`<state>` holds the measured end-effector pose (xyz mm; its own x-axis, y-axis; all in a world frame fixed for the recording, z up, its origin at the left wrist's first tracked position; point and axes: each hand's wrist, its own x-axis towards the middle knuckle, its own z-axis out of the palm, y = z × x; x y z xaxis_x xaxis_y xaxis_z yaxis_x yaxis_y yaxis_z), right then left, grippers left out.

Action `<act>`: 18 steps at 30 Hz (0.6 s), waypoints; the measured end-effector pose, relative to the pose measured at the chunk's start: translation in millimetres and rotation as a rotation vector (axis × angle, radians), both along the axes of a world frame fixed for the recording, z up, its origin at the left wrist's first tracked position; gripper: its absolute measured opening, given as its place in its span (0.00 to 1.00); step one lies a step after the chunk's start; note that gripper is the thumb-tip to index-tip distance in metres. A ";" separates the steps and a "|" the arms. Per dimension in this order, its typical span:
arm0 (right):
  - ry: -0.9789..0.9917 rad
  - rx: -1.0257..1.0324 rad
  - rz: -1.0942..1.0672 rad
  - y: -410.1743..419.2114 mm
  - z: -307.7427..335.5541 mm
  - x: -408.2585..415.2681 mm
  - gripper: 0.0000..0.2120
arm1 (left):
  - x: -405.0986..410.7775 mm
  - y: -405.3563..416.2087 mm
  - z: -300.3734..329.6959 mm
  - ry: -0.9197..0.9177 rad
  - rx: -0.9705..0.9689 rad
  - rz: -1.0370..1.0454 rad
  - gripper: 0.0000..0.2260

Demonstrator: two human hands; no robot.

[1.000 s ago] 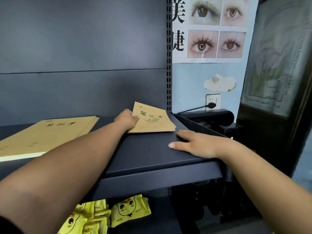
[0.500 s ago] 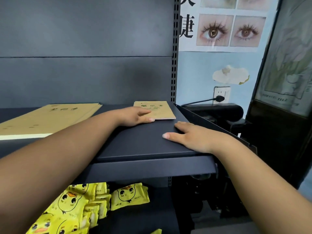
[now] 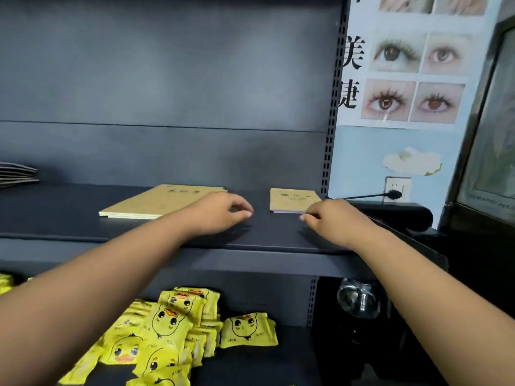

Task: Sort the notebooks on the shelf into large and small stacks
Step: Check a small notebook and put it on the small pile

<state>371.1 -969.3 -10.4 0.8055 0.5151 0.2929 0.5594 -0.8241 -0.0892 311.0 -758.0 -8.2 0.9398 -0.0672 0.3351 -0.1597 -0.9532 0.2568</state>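
Two stacks of tan notebooks lie flat on the dark shelf [image 3: 83,218]. The large stack [image 3: 156,201] sits left of centre, its near right corner hidden behind the left hand [image 3: 220,213]. The small stack [image 3: 292,199] lies near the shelf's right end, well apart from the large one, with bare shelf between them; its near right corner is covered by the right hand [image 3: 331,221]. The printing on both covers is too faint and small to read.

The left hand rests on the shelf in the gap between the stacks, fingers curled loosely downward and holding nothing. The right hand sits at the front edge of the small stack, fingers bent and close together; whether the fingertips pinch the cover or merely touch it cannot be told from this angle.

At the far left edge, a few dark flat items [image 3: 16,174] are cut off by the frame, and what they are is unclear. On the lower shelf, a heap of yellow duck packets [image 3: 167,330] is partly hidden by the left forearm and runs off the bottom edge. A poster of eyes [image 3: 412,79] on the blue wall is cropped at the top. Below it a black plug [image 3: 393,194] sits in a wall socket [image 3: 397,186], its cable passing behind the right hand
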 end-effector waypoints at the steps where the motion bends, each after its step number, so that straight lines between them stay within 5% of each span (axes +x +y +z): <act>1: -0.025 0.002 0.028 16.7 6.0 -12.7 0.16 | -21.7 17.3 4.3 -0.024 0.100 0.025 0.12; 6: -0.088 0.037 0.166 121.6 22.5 -92.7 0.15 | -147.0 117.6 21.3 -0.084 0.281 0.220 0.13; 18: -0.091 0.064 0.422 353.3 27.5 -249.3 0.19 | -381.2 311.9 31.3 -0.105 0.303 0.562 0.16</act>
<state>121.7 -616.0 17.0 0.4977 0.7723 0.3947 0.8540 -0.5158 -0.0677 -70.2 -446.1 23.1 0.8223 0.3195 0.4709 0.3753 -0.9265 -0.0269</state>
